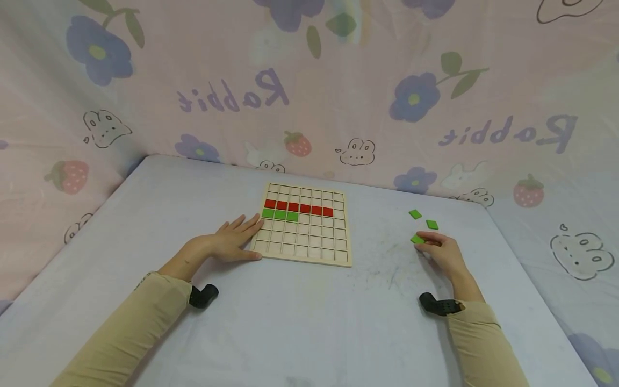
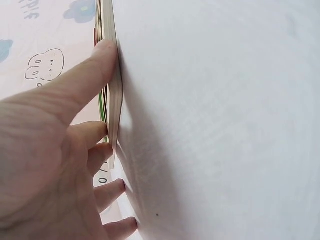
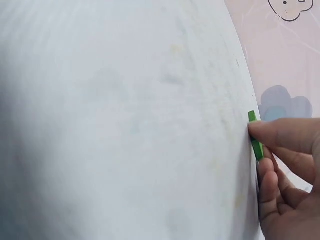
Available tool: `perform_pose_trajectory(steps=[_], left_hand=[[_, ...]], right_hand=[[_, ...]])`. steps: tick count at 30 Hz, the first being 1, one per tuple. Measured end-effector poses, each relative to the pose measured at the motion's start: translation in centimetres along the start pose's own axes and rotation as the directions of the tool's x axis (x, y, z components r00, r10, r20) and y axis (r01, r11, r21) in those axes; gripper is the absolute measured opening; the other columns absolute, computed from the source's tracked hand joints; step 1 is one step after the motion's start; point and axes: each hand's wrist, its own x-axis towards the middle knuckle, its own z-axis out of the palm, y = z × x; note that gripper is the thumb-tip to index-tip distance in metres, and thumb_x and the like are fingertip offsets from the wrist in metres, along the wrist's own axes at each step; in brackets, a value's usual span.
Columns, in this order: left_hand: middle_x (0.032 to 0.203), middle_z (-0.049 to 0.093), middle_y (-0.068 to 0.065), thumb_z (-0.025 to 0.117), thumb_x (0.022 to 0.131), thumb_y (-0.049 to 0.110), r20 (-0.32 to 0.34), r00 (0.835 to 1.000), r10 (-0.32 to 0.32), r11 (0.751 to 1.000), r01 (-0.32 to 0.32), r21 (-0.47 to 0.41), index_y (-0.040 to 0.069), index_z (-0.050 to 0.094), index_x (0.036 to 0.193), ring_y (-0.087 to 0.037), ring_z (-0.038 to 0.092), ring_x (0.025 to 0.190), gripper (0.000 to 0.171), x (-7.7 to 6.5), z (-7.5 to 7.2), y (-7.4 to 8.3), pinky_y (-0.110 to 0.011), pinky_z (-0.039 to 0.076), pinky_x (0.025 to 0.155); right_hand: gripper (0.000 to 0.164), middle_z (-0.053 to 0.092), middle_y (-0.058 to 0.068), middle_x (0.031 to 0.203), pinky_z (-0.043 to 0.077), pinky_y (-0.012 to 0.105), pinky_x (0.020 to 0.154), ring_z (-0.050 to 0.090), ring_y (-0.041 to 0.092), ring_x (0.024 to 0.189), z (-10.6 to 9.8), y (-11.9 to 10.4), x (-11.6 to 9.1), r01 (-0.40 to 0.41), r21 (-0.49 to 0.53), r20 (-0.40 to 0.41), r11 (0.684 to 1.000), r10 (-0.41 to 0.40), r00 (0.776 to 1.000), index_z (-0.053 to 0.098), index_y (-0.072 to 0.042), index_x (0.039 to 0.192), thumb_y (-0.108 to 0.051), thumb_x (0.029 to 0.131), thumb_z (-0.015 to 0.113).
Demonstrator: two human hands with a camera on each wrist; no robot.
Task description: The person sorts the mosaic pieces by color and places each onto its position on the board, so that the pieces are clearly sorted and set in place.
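Observation:
A wooden grid board (image 1: 309, 260) lies near the middle of the table, with a row of several red square tiles (image 1: 293, 207) and, just below it, 3 green tiles (image 1: 280, 215) at the left end. My left hand (image 1: 235, 240) rests at the board's left edge, fingers spread and straight; in the left wrist view the thumb (image 2: 82, 80) touches the board's side. Off to the right, my right hand (image 1: 442, 255) pinches a green square tile (image 3: 255, 136) between thumb and fingers, close over the table. Two more green tiles (image 1: 415, 214) lie just beyond that hand.
The table (image 1: 309, 333) has a white cover with faint smudges right of the board. Behind and beside it hangs a pink patterned cloth (image 1: 329, 97) with rabbits, flowers and strawberries. Black wrist devices (image 1: 204, 296) sit at both tan sleeves (image 1: 130, 328).

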Motion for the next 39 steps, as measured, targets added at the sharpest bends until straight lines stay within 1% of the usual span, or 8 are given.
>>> perform_pose_trajectory(steps=[8, 14, 20, 22, 26, 28, 35, 39], left_hand=[[0.161, 0.002, -0.018, 0.055, 0.095, 0.043, -0.001, 1.000, -0.001, 1.000, 0.001, -0.003, 0.004, 0.011, 0.154, -0.047, -0.002, 0.145, 0.083, -0.1, 0.0, 0.1, -0.066, 0.002, 0.113], [0.161, 0.002, -0.018, 0.055, 0.095, 0.044, -0.002, 1.000, -0.003, 1.000, 0.003, 0.003, 0.005, 0.011, 0.154, -0.046, -0.002, 0.145, 0.084, 0.1, 0.1, -0.1, -0.065, 0.002, 0.113], [0.161, 0.002, -0.018, 0.055, 0.095, 0.045, -0.004, 1.000, -0.003, 1.000, 0.003, 0.004, 0.005, 0.011, 0.154, -0.046, -0.002, 0.145, 0.083, 0.1, 0.2, -0.2, -0.065, 0.002, 0.113], [0.161, 0.002, -0.018, 0.055, 0.095, 0.044, -0.004, 1.000, -0.004, 1.000, 0.004, 0.002, 0.005, 0.011, 0.154, -0.046, -0.002, 0.145, 0.084, 0.1, 0.2, -0.2, -0.065, 0.001, 0.113], [0.161, 0.002, -0.018, 0.055, 0.095, 0.044, -0.006, 1.000, -0.007, 1.000, 0.007, -0.002, 0.005, 0.011, 0.154, -0.046, -0.002, 0.145, 0.084, 0.1, 0.1, -0.1, -0.065, 0.001, 0.114], [0.161, 0.002, -0.018, 0.055, 0.095, 0.044, -0.007, 1.000, -0.008, 1.000, 0.008, 0.001, 0.005, 0.011, 0.154, -0.047, -0.002, 0.145, 0.084, 0.1, 0.1, -0.1, -0.065, 0.001, 0.113], [0.161, 0.002, -0.018, 0.055, 0.095, 0.044, -0.006, 1.000, -0.006, 1.000, 0.006, 0.004, 0.005, 0.011, 0.154, -0.047, -0.002, 0.145, 0.083, 0.1, 0.1, -0.1, -0.065, 0.001, 0.113], [0.161, 0.002, -0.018, 0.055, 0.095, 0.043, -0.004, 1.000, -0.008, 1.000, 0.008, -0.001, 0.005, 0.011, 0.154, -0.046, -0.002, 0.145, 0.083, 0.1, 0.2, -0.1, -0.065, 0.001, 0.114]], right_hand=[[0.050, 0.060, 0.018, 0.122, 0.043, 0.008, 0.070, 0.047, -0.013, 0.083, 0.2, -0.1, 0.0, 0.052, -0.026, 0.015, 0.998, -0.051, 0.999, 0.056, 0.003, 0.131, -0.021, 0.090, 0.068], [0.050, 0.061, 0.009, 0.122, 0.044, 0.008, 0.071, 0.049, -0.014, 0.086, 0.3, -0.2, 0.2, 0.043, 0.016, 0.023, 0.999, -0.043, 0.999, 0.056, 0.001, 0.132, -0.025, 0.090, 0.067], [0.054, 0.057, 0.013, 0.127, 0.045, 0.009, 0.074, 0.048, -0.014, 0.089, 0.4, -0.2, 0.2, 0.053, 0.017, 0.045, 0.998, -0.054, 0.998, 0.055, -0.002, 0.134, -0.032, 0.091, 0.066], [0.054, 0.060, 0.006, 0.122, 0.045, 0.009, 0.074, 0.049, -0.013, 0.089, 0.4, -0.2, 0.3, 0.068, 0.017, 0.054, 0.998, -0.068, 0.996, 0.055, -0.002, 0.134, -0.033, 0.091, 0.066], [0.054, 0.060, -0.017, 0.106, 0.045, 0.010, 0.076, 0.053, -0.012, 0.088, 0.6, -0.5, 0.4, 0.101, 0.044, 0.087, 0.994, -0.105, 0.991, 0.055, -0.002, 0.133, -0.031, 0.090, 0.068], [0.054, 0.060, -0.022, 0.101, 0.047, 0.011, 0.076, 0.055, -0.011, 0.087, 0.8, -0.7, 0.4, 0.114, 0.063, 0.100, 0.991, -0.120, 0.988, 0.056, -0.001, 0.133, -0.030, 0.089, 0.069], [0.052, 0.062, -0.007, 0.114, 0.047, 0.012, 0.077, 0.056, -0.011, 0.088, 1.2, -1.1, 0.8, 0.132, 0.058, 0.126, 0.990, -0.138, 0.982, 0.055, -0.003, 0.134, -0.029, 0.091, 0.067], [0.052, 0.063, -0.005, 0.116, 0.046, 0.011, 0.078, 0.057, -0.011, 0.089, 1.6, -1.4, 0.9, 0.130, 0.075, 0.140, 0.989, -0.140, 0.980, 0.054, -0.004, 0.135, -0.029, 0.091, 0.067]])
